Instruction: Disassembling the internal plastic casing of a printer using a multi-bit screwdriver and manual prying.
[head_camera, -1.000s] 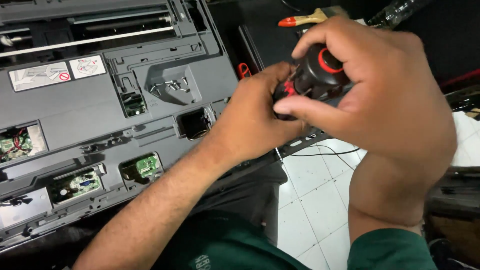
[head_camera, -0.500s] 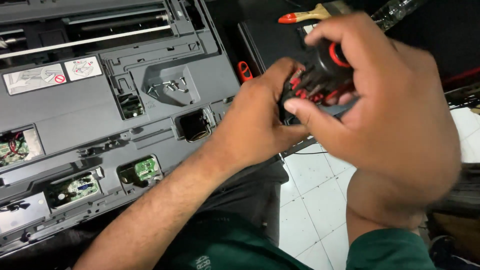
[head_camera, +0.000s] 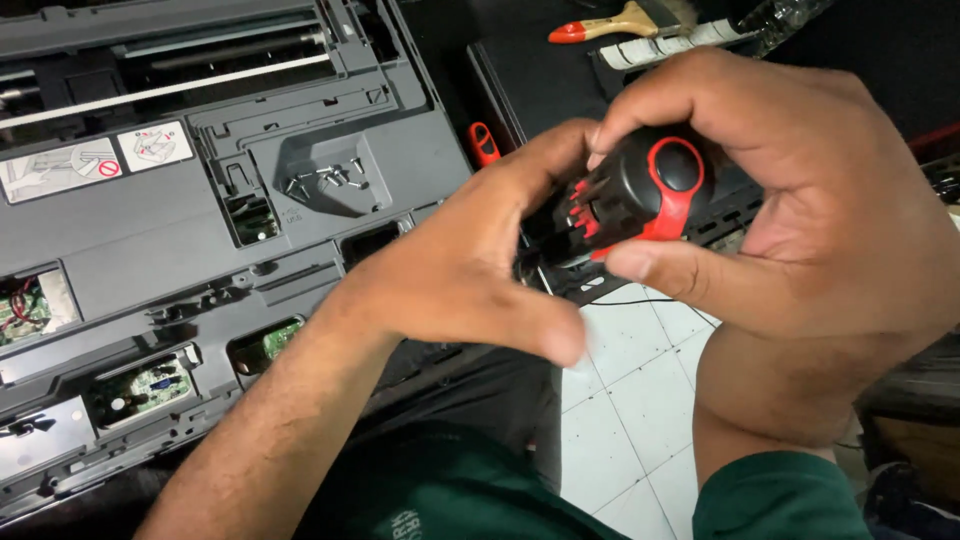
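Since a moment ago the black-and-red tool (head_camera: 640, 195) has turned in the person's grasp, so that its round black end with the red band now faces up toward the camera, and both hands have shifted a little lower over the edge of the machine.

The right hand (head_camera: 800, 210) curls around the tool from above and from the right, with the forefinger arched over the top and the thumb pressed along its underside; it is closed firmly on the tool's body. The left hand (head_camera: 470, 270) comes in from the left, its fingers closed against the ribbed red part at the tool's front end, though I cannot tell what exactly those fingertips pinch there.

The tool is held in the air, above the gap between the opened grey printer chassis (head_camera: 200, 250) and the white tiled floor (head_camera: 640, 400).

On the chassis, a few loose screws (head_camera: 325, 180) lie in a shallow recess. Green circuit boards (head_camera: 140, 385) show through openings along its near edge. Beyond the hands, a paintbrush with a wooden handle and red tip (head_camera: 605, 25) lies on a dark surface.
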